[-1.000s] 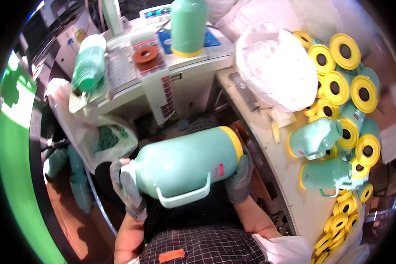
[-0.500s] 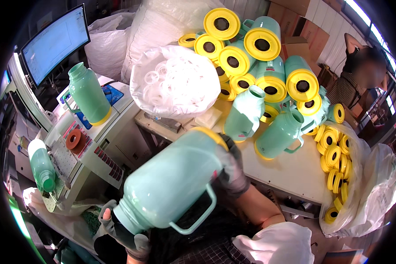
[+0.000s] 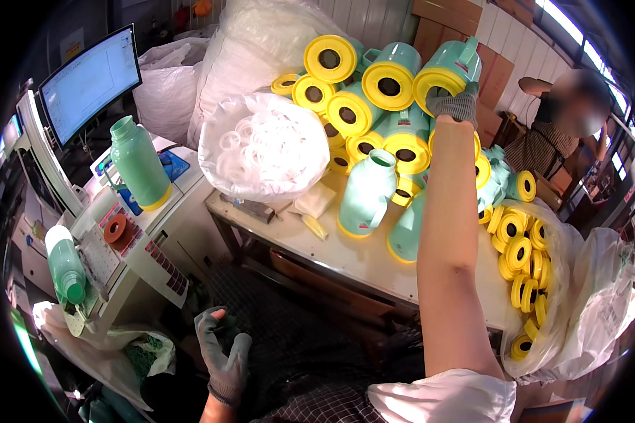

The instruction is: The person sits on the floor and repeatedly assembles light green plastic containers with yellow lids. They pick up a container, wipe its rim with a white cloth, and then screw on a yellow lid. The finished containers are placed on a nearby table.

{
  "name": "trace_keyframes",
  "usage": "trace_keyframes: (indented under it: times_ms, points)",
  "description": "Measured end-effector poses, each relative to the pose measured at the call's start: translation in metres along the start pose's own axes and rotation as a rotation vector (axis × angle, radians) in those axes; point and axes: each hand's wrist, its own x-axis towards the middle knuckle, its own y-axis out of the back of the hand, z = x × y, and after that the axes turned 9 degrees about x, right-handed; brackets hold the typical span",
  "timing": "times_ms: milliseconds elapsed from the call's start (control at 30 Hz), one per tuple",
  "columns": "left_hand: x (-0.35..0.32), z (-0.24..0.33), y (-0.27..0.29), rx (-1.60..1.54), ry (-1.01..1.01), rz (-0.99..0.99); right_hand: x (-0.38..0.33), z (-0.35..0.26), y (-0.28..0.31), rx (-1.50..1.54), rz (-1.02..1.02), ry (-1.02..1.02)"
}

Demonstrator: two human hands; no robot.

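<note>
At the upper right of the stack, my gloved right hand [image 3: 456,106] is closed on the base end of a green vacuum flask body [image 3: 466,56] with a yellow base ring. That flask lies on its side with its base toward me. My gloved left hand [image 3: 224,352] hangs empty in front of my lap, thumb and fingers apart. Below the stack stands an upright green flask body [image 3: 367,194] with an uncapped mouth. Beside it is another green flask [image 3: 406,229], partly hidden by my right forearm.
Flasks lie piled with yellow bases [image 3: 351,114] facing me. A white sack of clear plastic rings [image 3: 264,148] is on the table's left. A bag of yellow rings [image 3: 518,250] hangs at the right. Beside the monitor [image 3: 90,81] stands another flask [image 3: 141,166]. Another person [image 3: 554,134] is at far right.
The flask held across my lap has gone up onto the stack's upper right with my right hand. My left hand has come away from its neck.
</note>
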Motion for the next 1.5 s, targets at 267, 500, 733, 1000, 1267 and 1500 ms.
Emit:
trace_keyframes:
  times_ms: [267, 500, 733, 1000, 1267, 1500]
  points:
    - [-0.006, -0.011, -0.013, -0.152, 0.177, 0.001, -0.003, -0.029, 0.015, -0.031, 0.054, -0.082]
    - [-0.002, -0.027, 0.008, -0.04, 0.061, -0.033, 0.035, 0.016, 0.075, -0.329, -0.551, 0.165]
    - [-0.043, -0.079, 0.118, 0.383, 0.16, 0.5, -0.302, 0.187, 0.297, -1.018, -1.204, 0.031]
    - [-0.238, -0.237, 0.258, 0.885, 0.829, 0.968, -0.534, 0.219, 0.301, -0.774, -1.663, -1.046]
    - [-0.294, -0.342, 0.436, 1.599, 1.508, -0.44, -0.596, 0.257, 0.335, -1.007, -1.667, -1.321]
    - [-0.323, -0.353, 0.469, 1.111, 1.747, 0.138, -0.613, 0.281, 0.351, -1.226, -1.336, -1.409]
